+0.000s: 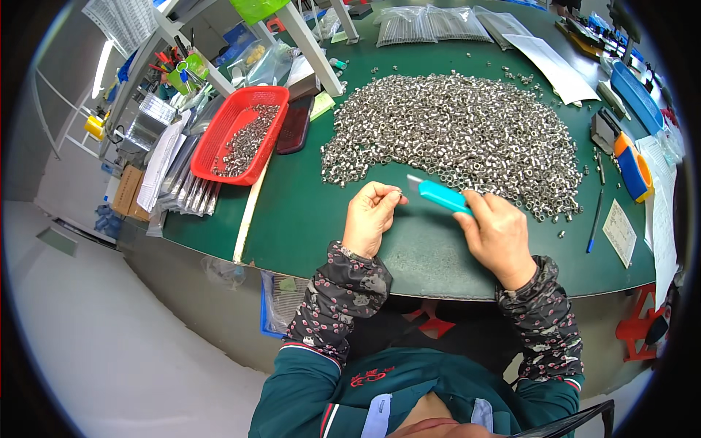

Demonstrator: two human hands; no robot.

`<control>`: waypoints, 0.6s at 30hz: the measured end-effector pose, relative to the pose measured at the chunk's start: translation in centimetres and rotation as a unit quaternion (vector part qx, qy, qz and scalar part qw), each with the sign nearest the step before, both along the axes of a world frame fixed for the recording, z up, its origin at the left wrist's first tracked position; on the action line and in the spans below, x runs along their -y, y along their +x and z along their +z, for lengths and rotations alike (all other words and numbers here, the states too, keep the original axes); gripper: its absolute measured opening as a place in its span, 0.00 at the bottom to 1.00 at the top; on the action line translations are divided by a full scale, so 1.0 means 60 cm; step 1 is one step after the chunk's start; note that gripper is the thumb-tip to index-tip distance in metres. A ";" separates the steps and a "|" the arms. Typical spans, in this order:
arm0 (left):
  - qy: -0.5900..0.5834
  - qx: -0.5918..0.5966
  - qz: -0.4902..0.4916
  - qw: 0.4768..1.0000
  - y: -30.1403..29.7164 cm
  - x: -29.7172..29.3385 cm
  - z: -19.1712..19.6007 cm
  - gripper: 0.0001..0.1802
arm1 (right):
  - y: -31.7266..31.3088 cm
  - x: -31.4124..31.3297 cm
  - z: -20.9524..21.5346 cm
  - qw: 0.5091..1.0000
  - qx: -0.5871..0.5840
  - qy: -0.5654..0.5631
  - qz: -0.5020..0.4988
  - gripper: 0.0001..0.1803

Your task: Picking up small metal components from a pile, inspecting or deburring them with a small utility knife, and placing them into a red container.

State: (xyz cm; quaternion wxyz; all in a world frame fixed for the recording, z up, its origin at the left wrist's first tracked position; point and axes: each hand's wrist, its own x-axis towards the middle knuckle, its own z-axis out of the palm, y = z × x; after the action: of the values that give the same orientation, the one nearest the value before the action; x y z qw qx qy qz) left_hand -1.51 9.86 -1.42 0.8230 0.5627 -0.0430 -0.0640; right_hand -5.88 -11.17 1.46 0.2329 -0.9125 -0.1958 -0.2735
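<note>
My right hand (pixel 499 237) grips a teal utility knife (pixel 444 196), its blade pointing left toward my other hand. The thumb and forefinger of my left hand (pixel 370 217) are pinched together just left of the blade tip. A tiny metallic piece seems to show at those fingertips, most of it covered by them. Knife and left fingers are slightly apart. Beyond both hands a wide heap of small shiny metal rings (pixel 453 128) spreads over the green tabletop (pixel 431 255). Farther left, a red plastic basket (pixel 207 150) holds more small metal parts.
A dark phone-like slab (pixel 296 124) lies right of the basket. Stacked bagged papers (pixel 186 182) sit at the left edge. On the right are a blue pen (pixel 595 221), a card (pixel 619 232), a yellow-and-blue holder (pixel 633 167) and a blue tray (pixel 635 95). Plastic bags (pixel 431 27) lie at the back.
</note>
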 end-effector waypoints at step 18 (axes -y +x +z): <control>-0.035 0.001 -0.020 0.999 -0.001 0.001 0.006 0.04 | 0.004 0.005 0.000 0.999 -0.031 0.017 0.025 0.11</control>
State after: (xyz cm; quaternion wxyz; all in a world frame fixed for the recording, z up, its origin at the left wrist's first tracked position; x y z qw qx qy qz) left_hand -1.57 9.81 -1.07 0.8410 0.5323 -0.0577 -0.0782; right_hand -5.66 -11.46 1.48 0.2608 -0.9112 -0.2064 -0.2430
